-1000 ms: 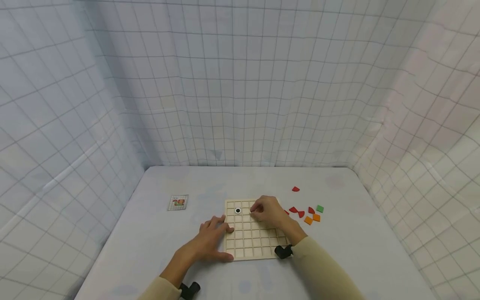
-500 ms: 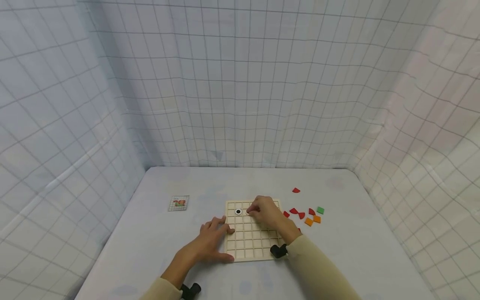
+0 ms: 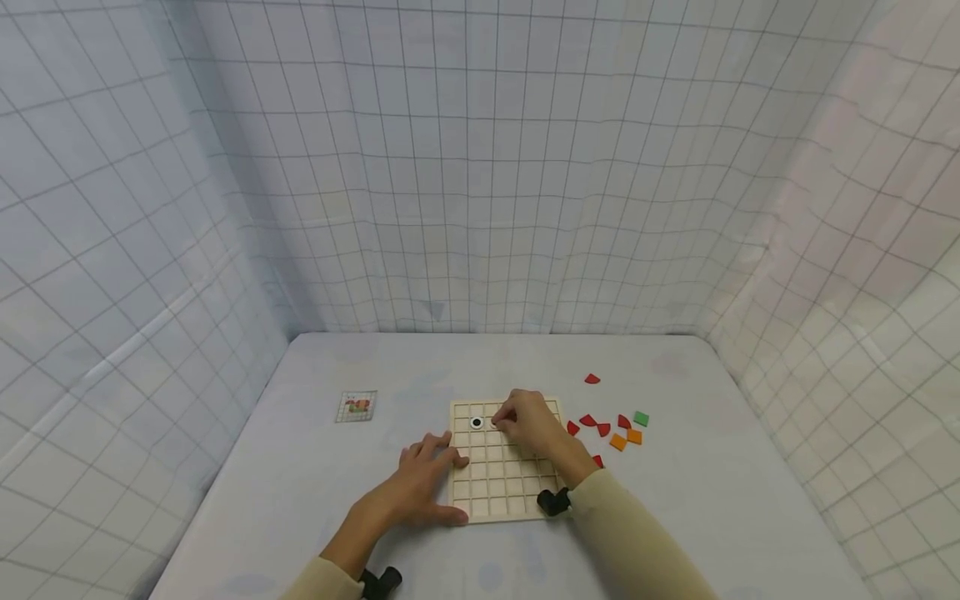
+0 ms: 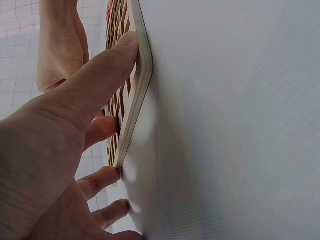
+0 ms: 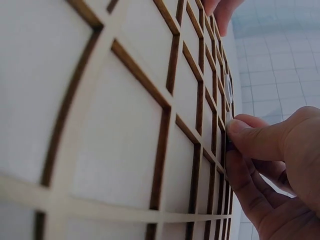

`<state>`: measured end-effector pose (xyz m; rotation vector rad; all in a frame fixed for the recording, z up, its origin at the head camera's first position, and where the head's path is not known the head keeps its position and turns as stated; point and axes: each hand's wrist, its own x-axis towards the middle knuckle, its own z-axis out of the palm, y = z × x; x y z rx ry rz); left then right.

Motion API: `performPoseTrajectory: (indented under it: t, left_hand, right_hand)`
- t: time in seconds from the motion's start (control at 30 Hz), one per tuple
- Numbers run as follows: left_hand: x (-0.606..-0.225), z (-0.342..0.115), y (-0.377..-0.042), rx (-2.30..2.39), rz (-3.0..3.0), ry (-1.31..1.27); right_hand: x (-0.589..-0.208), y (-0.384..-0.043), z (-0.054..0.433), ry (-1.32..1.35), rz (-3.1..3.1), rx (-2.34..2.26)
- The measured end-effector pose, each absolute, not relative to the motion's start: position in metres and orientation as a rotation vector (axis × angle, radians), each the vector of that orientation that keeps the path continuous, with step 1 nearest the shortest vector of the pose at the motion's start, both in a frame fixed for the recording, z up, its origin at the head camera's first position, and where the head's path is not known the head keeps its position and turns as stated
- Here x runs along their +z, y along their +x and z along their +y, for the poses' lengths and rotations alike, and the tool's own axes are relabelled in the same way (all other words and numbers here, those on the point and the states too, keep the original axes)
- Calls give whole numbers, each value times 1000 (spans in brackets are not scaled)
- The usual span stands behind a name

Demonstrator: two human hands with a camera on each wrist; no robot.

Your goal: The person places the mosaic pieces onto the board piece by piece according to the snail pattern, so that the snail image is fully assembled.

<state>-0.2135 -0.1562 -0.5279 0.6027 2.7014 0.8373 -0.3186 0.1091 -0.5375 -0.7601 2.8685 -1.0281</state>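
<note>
A pale wooden grid board (image 3: 498,487) lies flat on the table. My left hand (image 3: 426,482) spreads along its left side; in the left wrist view the thumb (image 4: 107,62) presses on the board's corner and other fingertips touch its edge. My right hand (image 3: 534,425) reaches over the back rows and pinches a small disc (image 3: 494,423), mostly hidden by the fingertips. Beside it, a white disc with a black centre (image 3: 477,422) sits in a cell of the second row. The right wrist view shows my thumb and finger low at the grid.
Red wedge pieces (image 3: 588,420), orange squares (image 3: 618,442) and a green square (image 3: 641,418) lie right of the board. One red wedge (image 3: 592,379) is farther back. A picture card (image 3: 356,406) lies at the left. Gridded white curtains (image 3: 465,208) enclose the table.
My right hand has moved a little left, bringing the small disc to the cell beside the placed one, and now stays there. The left hand has kept its place.
</note>
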Motion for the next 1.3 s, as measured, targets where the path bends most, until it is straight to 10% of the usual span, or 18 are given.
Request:
performPoseTrajectory:
  t: [0.6, 1.3]
  left_hand:
    - [-526, -156, -211, 856, 2682, 630]
    - [-527, -157, -215, 840, 2685, 640]
  right_hand:
    - [-596, -355, 111, -936, 2894, -1078]
    - [-569, -345, 113, -1016, 2850, -1005]
